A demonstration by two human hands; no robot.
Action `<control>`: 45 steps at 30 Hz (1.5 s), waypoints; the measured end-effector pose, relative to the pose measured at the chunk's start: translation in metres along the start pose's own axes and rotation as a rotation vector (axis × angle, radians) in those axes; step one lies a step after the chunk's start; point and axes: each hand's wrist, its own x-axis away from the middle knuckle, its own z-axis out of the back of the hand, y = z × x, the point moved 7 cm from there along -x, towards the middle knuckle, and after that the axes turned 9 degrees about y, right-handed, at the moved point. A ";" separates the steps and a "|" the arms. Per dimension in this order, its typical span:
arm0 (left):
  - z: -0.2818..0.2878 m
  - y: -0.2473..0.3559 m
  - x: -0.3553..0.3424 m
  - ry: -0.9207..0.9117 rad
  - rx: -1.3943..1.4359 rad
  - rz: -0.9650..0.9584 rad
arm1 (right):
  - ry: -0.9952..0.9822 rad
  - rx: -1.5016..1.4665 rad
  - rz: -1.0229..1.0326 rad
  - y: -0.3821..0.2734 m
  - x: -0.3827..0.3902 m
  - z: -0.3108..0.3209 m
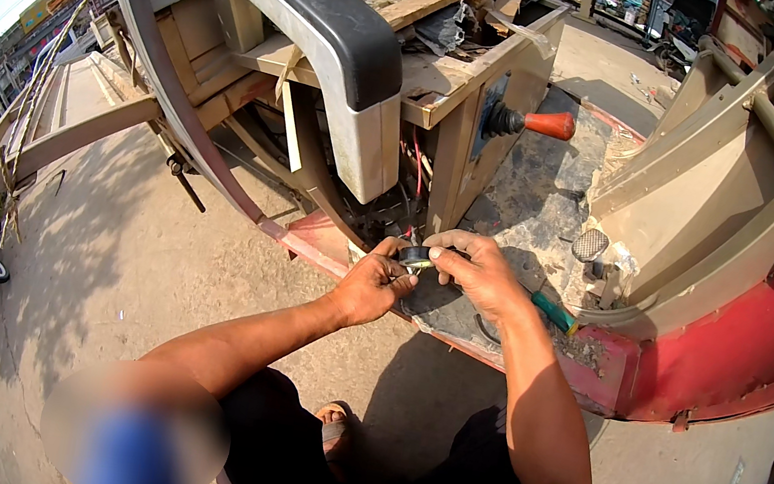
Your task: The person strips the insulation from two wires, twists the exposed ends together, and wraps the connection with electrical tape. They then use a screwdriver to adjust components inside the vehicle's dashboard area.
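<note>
In front of me, at the edge of the vehicle's floor, both hands meet at a small black roll of tape (414,256). The fingers of my left hand (370,287) are closed around its near left side. From the right, my right hand (481,275) pinches the roll between thumb and fingers. Something pale yellow-green shows just under the roll, too small to make out. Red wires (420,168) hang in the open frame just beyond my hands. A green-handled tool (553,312) lies on the floor panel to the right of my right wrist.
A grey armrest-like panel with a black top (338,42) juts out above my hands. Beyond stands a lever with a red knob (549,124). A round pedal (590,245) sits by the beige ribbed wall (720,183). The red body edge (726,341) curves along the right.
</note>
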 end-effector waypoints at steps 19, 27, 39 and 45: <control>-0.004 0.016 0.007 -0.055 -0.183 -0.050 | 0.115 0.146 -0.280 0.043 -0.006 -0.021; -0.001 0.003 0.004 -0.050 -0.078 -0.006 | 0.138 -0.088 -0.419 0.069 -0.006 -0.030; 0.008 -0.024 0.003 -0.045 0.524 0.387 | -0.161 -0.421 -0.520 0.054 0.011 -0.040; 0.016 -0.013 0.001 -0.101 0.251 0.227 | -0.118 -0.002 -0.301 0.057 0.001 -0.021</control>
